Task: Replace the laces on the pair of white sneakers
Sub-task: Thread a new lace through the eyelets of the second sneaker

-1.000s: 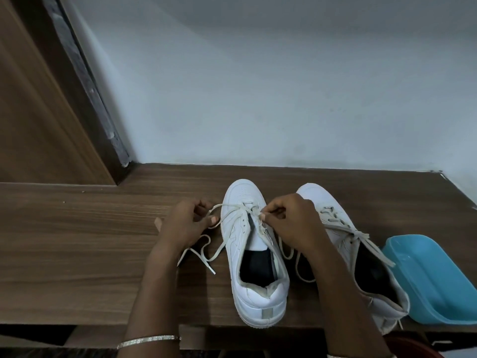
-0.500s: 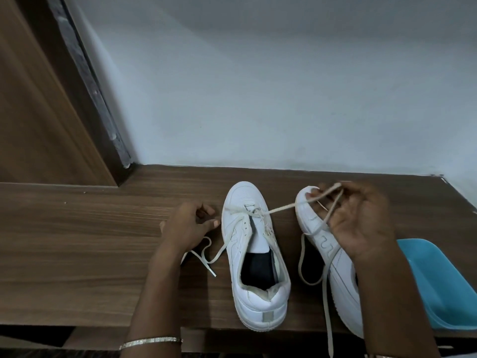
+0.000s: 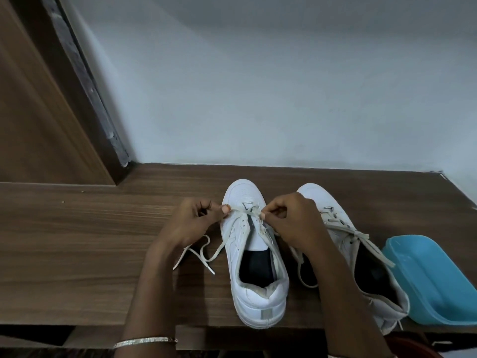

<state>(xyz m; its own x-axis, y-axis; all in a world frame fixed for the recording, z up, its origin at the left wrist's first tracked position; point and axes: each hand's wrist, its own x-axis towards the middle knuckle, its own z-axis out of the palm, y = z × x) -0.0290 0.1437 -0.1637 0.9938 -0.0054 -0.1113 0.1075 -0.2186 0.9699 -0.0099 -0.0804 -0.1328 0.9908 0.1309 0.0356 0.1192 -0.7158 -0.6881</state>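
Both hands pinch one lace (image 3: 247,212) across the left sneaker (image 3: 254,254), whose length runs straight away between them, left hand (image 3: 192,223) and right hand (image 3: 289,223) about equally near, eyelets seemingly beneath the right fingertips.

Right hand (image 3: 291,223) back at the left sneaker (image 3: 254,254), apparently pinching lace (image 3: 251,211) again

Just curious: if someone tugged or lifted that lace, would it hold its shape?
Probably not. The lace lies in loose curls on the table, so it looks floppy. Between the left hand and right hand it runs straight, likely only under tension.
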